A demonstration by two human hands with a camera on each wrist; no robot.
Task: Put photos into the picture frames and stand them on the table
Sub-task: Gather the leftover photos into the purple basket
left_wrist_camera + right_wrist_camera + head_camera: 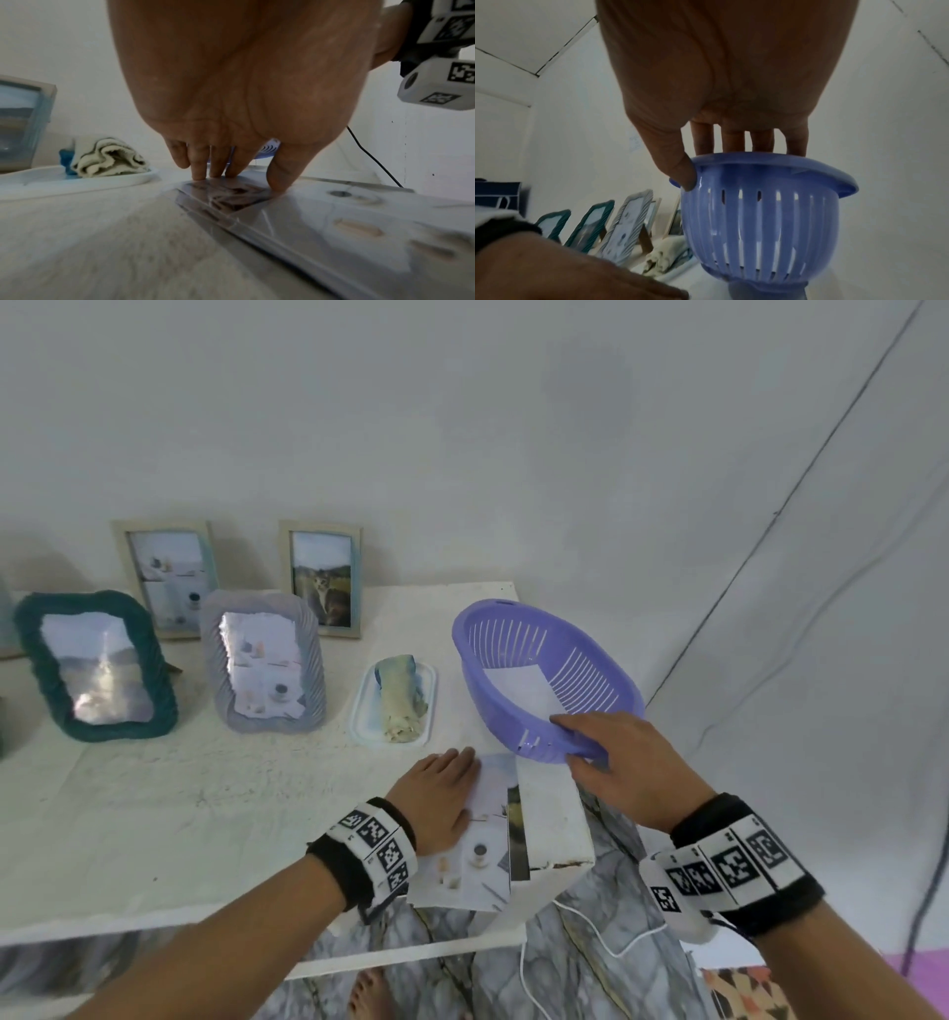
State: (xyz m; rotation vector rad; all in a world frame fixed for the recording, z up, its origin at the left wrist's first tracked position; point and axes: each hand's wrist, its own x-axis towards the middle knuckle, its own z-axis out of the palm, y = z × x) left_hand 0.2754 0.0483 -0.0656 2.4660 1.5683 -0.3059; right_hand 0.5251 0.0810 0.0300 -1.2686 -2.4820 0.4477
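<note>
- The white surface (154, 803) fills the lower left of the head view, its corner at lower centre.
- A purple slotted basket (544, 670) sits tilted right of centre, with a white sheet inside it; the right hand (626, 767) holds its near rim, the grip pinching the rim with the thumb on the outer wall and the fingers over the edge.
- Four picture frames stand at left, each with a photo in it: a teal frame (95, 665), a grey ribbed frame (264, 662), and behind them two pale wooden frames (164, 577) (322, 577).
- Loose photos (482, 845) lie at the surface's near corner, overhanging the edge; the left hand (436, 798) rests flat on them, its grip spread with straight fingers pressing down.
- A white tray (362, 716) at centre holds a rolled cloth (400, 701).
</note>
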